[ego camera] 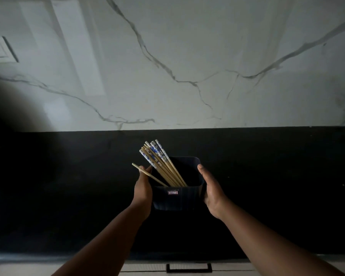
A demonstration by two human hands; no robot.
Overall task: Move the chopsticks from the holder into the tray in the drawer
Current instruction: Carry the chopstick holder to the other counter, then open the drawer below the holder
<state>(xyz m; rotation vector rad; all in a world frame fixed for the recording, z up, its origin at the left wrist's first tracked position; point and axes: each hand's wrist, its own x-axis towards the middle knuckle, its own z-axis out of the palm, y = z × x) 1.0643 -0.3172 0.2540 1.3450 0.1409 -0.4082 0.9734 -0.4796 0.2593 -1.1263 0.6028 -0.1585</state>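
Dim kitchen: white marble-look wall (187,56) w/ grey veins above a black countertop (68,186). Far left on the wall, a white switch plate (0,49), partly cut off by the frame edge. Left corner of the counter is lost in shadow.

Left hand (142,193) is pressed against the left side of the holder (177,198), thumb up near the rim; one plain chopstick (147,174) leans out across the thumb, so the hand is closed on holder + that stick. Holder is dark navy, squarish, ribbed front w/ a small red-and-white label, sitting mid-counter; its inside is too dark to see into. The chopsticks (159,162) stand bundled in the left part, tilted up-left: pale wood shafts, tops white w/ blue pattern. Exact count is hard to tell.

Right hand (212,191) cups the holder's right wall, fingers hidden behind it.

Bottom edge: a pale drawer front w/ black handle (188,267), partly cropped.
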